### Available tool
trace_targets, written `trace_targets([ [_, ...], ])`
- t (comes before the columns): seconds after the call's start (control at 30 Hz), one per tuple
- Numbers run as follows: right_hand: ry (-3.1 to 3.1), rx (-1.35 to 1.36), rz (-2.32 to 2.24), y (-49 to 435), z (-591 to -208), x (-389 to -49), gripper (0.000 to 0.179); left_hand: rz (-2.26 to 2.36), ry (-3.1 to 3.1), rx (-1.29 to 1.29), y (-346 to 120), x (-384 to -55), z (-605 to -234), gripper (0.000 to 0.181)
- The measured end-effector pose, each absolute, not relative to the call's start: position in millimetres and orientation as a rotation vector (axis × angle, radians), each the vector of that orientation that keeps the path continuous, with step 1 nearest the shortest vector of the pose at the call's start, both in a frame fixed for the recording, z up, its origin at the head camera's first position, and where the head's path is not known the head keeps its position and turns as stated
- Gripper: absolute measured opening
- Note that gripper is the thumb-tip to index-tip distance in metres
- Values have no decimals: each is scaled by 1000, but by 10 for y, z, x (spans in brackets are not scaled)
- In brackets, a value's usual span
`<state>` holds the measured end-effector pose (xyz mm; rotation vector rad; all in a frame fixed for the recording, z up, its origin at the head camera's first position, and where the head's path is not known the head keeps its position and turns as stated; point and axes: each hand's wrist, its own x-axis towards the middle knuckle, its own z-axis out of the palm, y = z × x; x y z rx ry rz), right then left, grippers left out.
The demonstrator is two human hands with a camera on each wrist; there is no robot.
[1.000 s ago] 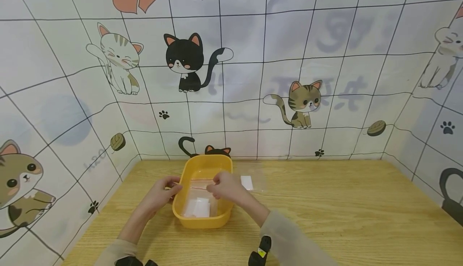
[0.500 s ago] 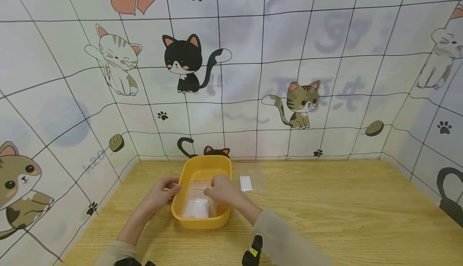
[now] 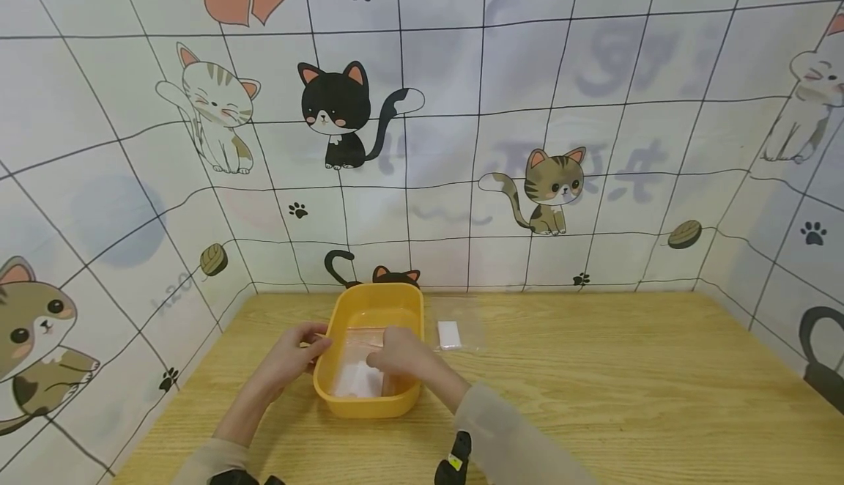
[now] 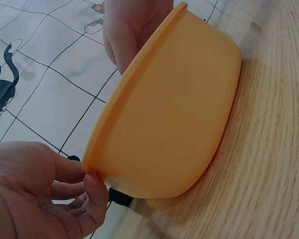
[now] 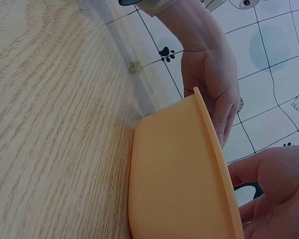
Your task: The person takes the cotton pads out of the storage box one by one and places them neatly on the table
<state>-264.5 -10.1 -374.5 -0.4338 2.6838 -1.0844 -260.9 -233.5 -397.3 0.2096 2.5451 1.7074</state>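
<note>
A yellow plastic basin (image 3: 369,408) stands on the wooden table, with my left hand (image 3: 290,357) at its left side. In the left wrist view, the thumb and fingers of that left hand (image 4: 45,191) pinch the basin's rim (image 4: 134,74). Inside the basin lie clear zip bags (image 3: 356,379) with red seal strips and something white in them. My right hand (image 3: 402,357) reaches in over the right rim, fingers bent down at the bags. The right wrist view hides its fingertips behind the basin wall (image 5: 176,174); I cannot tell whether they pinch a bag.
Just right of the basin, another clear bag with a white packet (image 3: 449,335) lies flat on the table (image 3: 593,382). A cloth printed with cats (image 3: 435,141) surrounds the table at the back and sides. A dark curved object (image 3: 824,353) stands at the far right edge.
My right hand has moved slightly toward me inside the basin, now overlapping more of the white content. My left hand and the basin keep their places.
</note>
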Motion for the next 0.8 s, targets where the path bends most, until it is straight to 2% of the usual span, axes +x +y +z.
trace_targets([
  [0.8,2667,-369,-1058,-135,-3726,-2604,24,1707,2552,184,-2331,-2597,-3965,35],
])
